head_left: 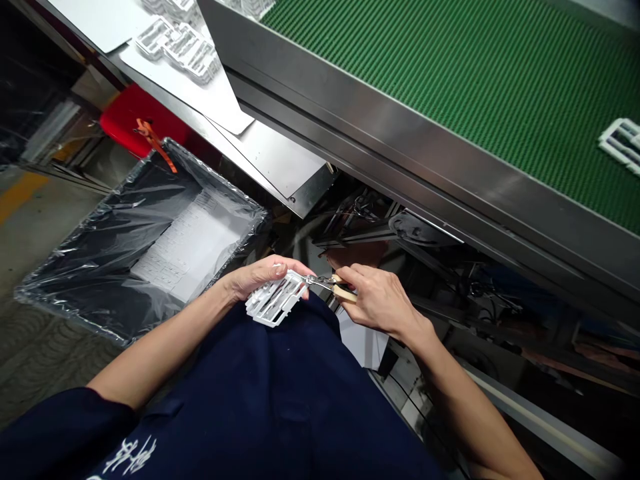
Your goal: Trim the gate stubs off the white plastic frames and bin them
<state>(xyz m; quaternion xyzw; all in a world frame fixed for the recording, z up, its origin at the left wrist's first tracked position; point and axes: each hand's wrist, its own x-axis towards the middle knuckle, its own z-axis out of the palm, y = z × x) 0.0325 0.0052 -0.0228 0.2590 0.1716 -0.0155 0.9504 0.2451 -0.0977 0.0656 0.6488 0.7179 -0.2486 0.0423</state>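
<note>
The person's left hand (257, 279) had a closed grip on a white molded plastic lattice frame (275, 300), with the fingers curled over its upper edge and the frame held just above the person's dark navy work shirt (250, 380). The right hand (380, 300) was closed around the pale wooden handles (345, 292) of a pair of small steel side cutters (317, 281). The cutters' steel head touched the frame's right edge, but I could not tell how far the jaws stood apart.

Below and left of the hands stood a black bin (100, 267) lined with crinkled clear plastic sheeting (215, 187), with a pile of white plastic pieces (185, 250) inside. An orange strap (155, 143) hung at its far corner, beside a red container (133, 117). Farther up, a white sheet (185, 83) on a stainless steel surface (280, 160) carried several more white frames (177, 50). To the right ran a green textured conveyor belt (450, 87) in a stainless steel housing (400, 147), with one white frame (623, 143) lying on it.
</note>
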